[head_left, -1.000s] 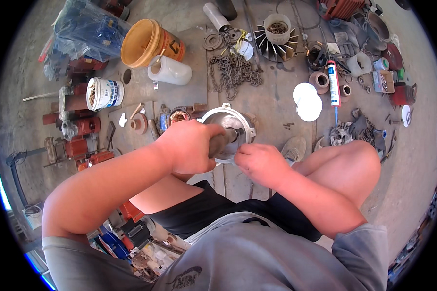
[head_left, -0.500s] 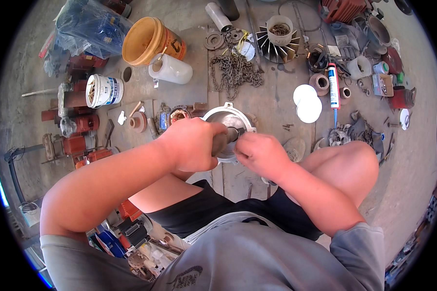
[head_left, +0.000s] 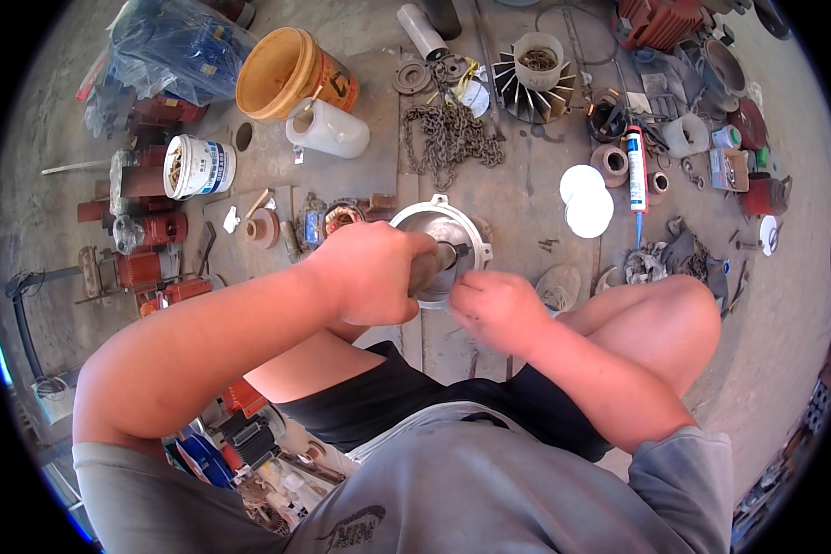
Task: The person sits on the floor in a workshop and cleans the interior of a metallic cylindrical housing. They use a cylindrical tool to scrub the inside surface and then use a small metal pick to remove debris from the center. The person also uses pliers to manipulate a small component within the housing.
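A round pale metal housing with lugs on its rim stands between my knees, its hollow inside facing up. My left hand is wrapped round a greyish cylindrical piece with a dark, narrower end, held over the housing's opening. Most of that piece is hidden behind my fingers, so its kind is unclear. At the near right side of the housing, my right hand has its fingertips pinched together close to the rim. Whatever lies between those fingertips, if anything, cannot be made out.
Beyond the housing lies a heap of chain. White discs and a sealant tube lie to the right. An orange bucket, a translucent container and a white pail stand at the left. A finned fan wheel sits further back.
My right hand has shifted slightly down and away from the dark end of the held piece. The left hand keeps its hold, nearly unmoved. The view has shifted slightly.
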`<action>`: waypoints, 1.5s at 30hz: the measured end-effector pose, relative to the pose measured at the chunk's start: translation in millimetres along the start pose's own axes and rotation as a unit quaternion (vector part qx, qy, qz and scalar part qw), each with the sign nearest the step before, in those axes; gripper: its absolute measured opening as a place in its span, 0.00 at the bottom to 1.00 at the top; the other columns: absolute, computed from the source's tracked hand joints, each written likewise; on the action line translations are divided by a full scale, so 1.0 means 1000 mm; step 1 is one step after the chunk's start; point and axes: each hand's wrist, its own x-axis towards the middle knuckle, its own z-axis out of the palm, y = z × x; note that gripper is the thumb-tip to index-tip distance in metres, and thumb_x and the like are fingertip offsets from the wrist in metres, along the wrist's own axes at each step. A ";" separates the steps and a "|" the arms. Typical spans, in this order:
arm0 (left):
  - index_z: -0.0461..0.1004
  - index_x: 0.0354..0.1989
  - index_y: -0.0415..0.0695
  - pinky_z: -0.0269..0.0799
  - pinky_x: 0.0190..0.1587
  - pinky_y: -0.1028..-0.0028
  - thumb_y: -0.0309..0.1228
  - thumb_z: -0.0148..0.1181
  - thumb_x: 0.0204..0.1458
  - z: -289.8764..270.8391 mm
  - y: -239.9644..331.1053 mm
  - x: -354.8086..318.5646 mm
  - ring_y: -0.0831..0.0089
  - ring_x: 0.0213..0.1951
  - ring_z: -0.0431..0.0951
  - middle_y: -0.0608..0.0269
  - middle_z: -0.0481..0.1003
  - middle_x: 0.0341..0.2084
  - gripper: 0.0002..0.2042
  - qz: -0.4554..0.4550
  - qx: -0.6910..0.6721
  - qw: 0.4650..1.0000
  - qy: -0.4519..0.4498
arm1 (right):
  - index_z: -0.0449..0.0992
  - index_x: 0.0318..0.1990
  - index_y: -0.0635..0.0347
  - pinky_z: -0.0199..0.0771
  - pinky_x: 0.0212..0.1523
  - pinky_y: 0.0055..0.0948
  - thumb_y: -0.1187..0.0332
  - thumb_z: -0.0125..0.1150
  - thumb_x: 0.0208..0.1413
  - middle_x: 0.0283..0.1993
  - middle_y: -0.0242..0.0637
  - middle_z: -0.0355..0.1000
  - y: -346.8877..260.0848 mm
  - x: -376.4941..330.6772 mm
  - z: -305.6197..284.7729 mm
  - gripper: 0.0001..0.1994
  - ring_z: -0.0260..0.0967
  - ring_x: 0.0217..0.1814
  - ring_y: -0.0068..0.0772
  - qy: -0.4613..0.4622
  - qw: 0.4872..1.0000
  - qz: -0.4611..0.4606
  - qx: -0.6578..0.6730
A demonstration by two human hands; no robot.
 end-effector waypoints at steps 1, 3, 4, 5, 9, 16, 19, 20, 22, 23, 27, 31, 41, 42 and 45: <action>0.82 0.55 0.46 0.85 0.54 0.50 0.39 0.74 0.46 0.000 0.000 0.000 0.43 0.48 0.88 0.42 0.87 0.41 0.26 0.001 -0.001 1.000 0.002 | 0.77 0.34 0.56 0.84 0.36 0.45 0.71 0.73 0.53 0.37 0.37 0.75 0.000 0.002 0.000 0.08 0.80 0.38 0.46 0.007 1.000 0.006 0.008; 0.82 0.55 0.46 0.85 0.54 0.50 0.39 0.74 0.46 0.001 0.000 0.000 0.43 0.48 0.88 0.43 0.87 0.41 0.26 0.001 -0.002 1.000 0.003 | 0.76 0.35 0.57 0.83 0.37 0.48 0.70 0.71 0.56 0.35 0.39 0.74 0.001 0.008 -0.003 0.07 0.80 0.38 0.50 0.021 0.999 0.018 0.024; 0.81 0.55 0.46 0.85 0.54 0.50 0.39 0.74 0.46 0.001 0.000 0.000 0.43 0.48 0.88 0.43 0.87 0.41 0.26 0.001 -0.003 1.000 0.002 | 0.76 0.35 0.57 0.83 0.37 0.48 0.70 0.71 0.57 0.35 0.40 0.74 0.002 0.012 -0.005 0.07 0.80 0.38 0.51 0.027 0.999 0.034 0.033; 0.81 0.55 0.46 0.85 0.54 0.50 0.39 0.74 0.46 0.002 -0.001 0.001 0.42 0.48 0.88 0.42 0.87 0.41 0.26 0.002 -0.003 1.000 0.000 | 0.76 0.36 0.58 0.83 0.38 0.49 0.70 0.71 0.58 0.35 0.40 0.74 0.002 0.016 -0.008 0.07 0.80 0.39 0.52 0.032 0.997 0.051 0.041; 0.81 0.58 0.47 0.85 0.55 0.50 0.39 0.74 0.46 0.001 0.001 0.001 0.43 0.49 0.87 0.43 0.86 0.42 0.28 -0.002 -0.004 1.000 0.000 | 0.77 0.39 0.58 0.81 0.40 0.50 0.71 0.71 0.60 0.36 0.42 0.78 0.008 0.032 -0.012 0.07 0.80 0.40 0.55 0.043 0.993 0.088 0.069; 0.82 0.61 0.50 0.85 0.56 0.51 0.40 0.74 0.46 -0.001 0.004 0.001 0.44 0.49 0.88 0.44 0.87 0.43 0.30 -0.011 0.005 1.000 -0.005 | 0.79 0.41 0.58 0.81 0.43 0.52 0.69 0.74 0.59 0.41 0.43 0.81 0.023 0.056 -0.010 0.08 0.81 0.44 0.56 0.050 0.983 0.161 0.080; 0.82 0.60 0.48 0.83 0.56 0.49 0.36 0.71 0.43 0.001 0.005 0.000 0.40 0.48 0.86 0.40 0.86 0.42 0.29 -0.007 -0.014 1.000 0.013 | 0.81 0.42 0.59 0.82 0.44 0.50 0.69 0.75 0.59 0.40 0.43 0.82 0.032 0.068 -0.008 0.09 0.82 0.44 0.54 0.070 0.976 0.188 0.085; 0.83 0.59 0.46 0.83 0.55 0.49 0.33 0.69 0.41 0.003 0.005 0.000 0.38 0.48 0.86 0.38 0.86 0.41 0.29 -0.004 -0.024 0.999 0.025 | 0.81 0.42 0.60 0.82 0.43 0.48 0.69 0.75 0.59 0.40 0.44 0.83 0.034 0.071 -0.007 0.09 0.83 0.43 0.52 0.074 0.973 0.202 0.082; 0.83 0.59 0.47 0.83 0.56 0.49 0.33 0.71 0.41 0.000 0.008 -0.001 0.39 0.48 0.86 0.39 0.86 0.42 0.30 -0.008 -0.021 1.000 0.012 | 0.82 0.42 0.60 0.82 0.43 0.45 0.69 0.76 0.58 0.39 0.44 0.84 0.036 0.076 -0.005 0.09 0.84 0.42 0.49 0.082 0.970 0.219 0.067; 0.83 0.59 0.48 0.83 0.56 0.49 0.33 0.71 0.41 -0.003 0.009 -0.001 0.40 0.48 0.86 0.39 0.86 0.42 0.30 -0.009 -0.019 1.000 0.007 | 0.82 0.43 0.60 0.82 0.43 0.45 0.68 0.77 0.58 0.39 0.43 0.84 0.037 0.078 -0.005 0.10 0.84 0.42 0.48 0.085 0.970 0.222 0.055; 0.82 0.60 0.49 0.83 0.56 0.50 0.34 0.73 0.42 0.002 0.006 0.001 0.41 0.48 0.86 0.40 0.86 0.43 0.30 -0.006 -0.008 1.000 0.011 | 0.82 0.46 0.59 0.82 0.43 0.44 0.65 0.79 0.58 0.39 0.41 0.85 0.029 0.082 -0.009 0.14 0.85 0.42 0.46 0.074 0.954 0.283 0.066; 0.82 0.62 0.49 0.83 0.56 0.50 0.35 0.74 0.42 0.000 0.008 -0.006 0.40 0.48 0.86 0.41 0.86 0.43 0.32 -0.017 -0.013 1.000 0.007 | 0.84 0.48 0.57 0.82 0.45 0.47 0.64 0.79 0.58 0.42 0.41 0.84 0.023 0.081 -0.010 0.14 0.84 0.44 0.46 0.054 0.955 0.281 0.083; 0.83 0.63 0.48 0.83 0.55 0.54 0.37 0.75 0.42 0.005 -0.011 -0.013 0.46 0.48 0.88 0.45 0.88 0.45 0.33 0.032 -0.033 0.998 0.031 | 0.87 0.46 0.56 0.84 0.49 0.46 0.63 0.77 0.57 0.43 0.43 0.87 0.018 0.086 -0.002 0.12 0.85 0.47 0.50 0.056 0.972 0.224 0.043; 0.83 0.64 0.48 0.83 0.55 0.55 0.37 0.75 0.42 0.002 -0.010 -0.017 0.47 0.49 0.88 0.46 0.88 0.45 0.34 0.053 -0.016 0.998 0.041 | 0.87 0.46 0.56 0.84 0.49 0.47 0.63 0.77 0.57 0.43 0.43 0.87 0.015 0.087 -0.006 0.12 0.85 0.47 0.50 0.058 0.974 0.217 0.029; 0.83 0.62 0.47 0.83 0.55 0.57 0.36 0.76 0.42 -0.009 -0.010 -0.048 0.46 0.47 0.87 0.46 0.87 0.46 0.32 0.080 -0.021 0.993 0.081 | 0.88 0.46 0.56 0.84 0.49 0.47 0.62 0.76 0.58 0.43 0.44 0.87 0.024 0.084 -0.001 0.12 0.85 0.47 0.51 0.076 0.974 0.211 0.032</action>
